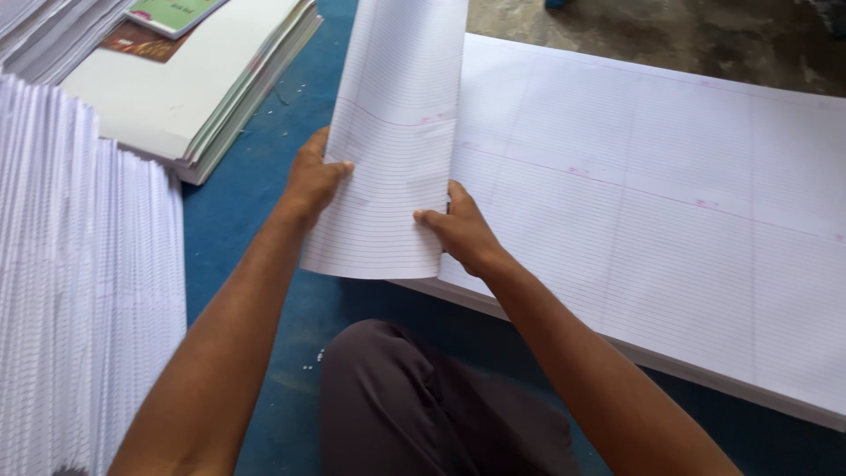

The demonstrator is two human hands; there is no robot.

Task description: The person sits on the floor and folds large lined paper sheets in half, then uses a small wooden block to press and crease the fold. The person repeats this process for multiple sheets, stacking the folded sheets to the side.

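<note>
Folded ruled sheet [392, 150] stood lifted off the left edge of the large stack of ruled paper [670, 229], its free end curled upward and over toward the top of the view, its lower edge hanging just beyond the near-left corner of that stack. The left hand [313, 181] gripped the sheet's left edge, thumb on the printed face and fingers hidden behind the paper, so the hand was closed in a pinch on the sheet. The right hand [460, 231] held the sheet's right side where it met the stack, thumb pressed on the front face and fingers tucked behind the fold, likewise pinching the sheet. The large stack lay flat on the blue floor covering [256, 203] and extended to the right. Left of the stack, across a strip of blue covering, a pile of folded ruled sheets [79, 291] stood on edge. Beyond that pile, farther from the stack's near corner, lay a stack of bound notebooks [194, 79] with a green cover [172, 11] on top. Just in front of the stack's near edge, the person's knee in dark trousers [423, 405] showed
</note>
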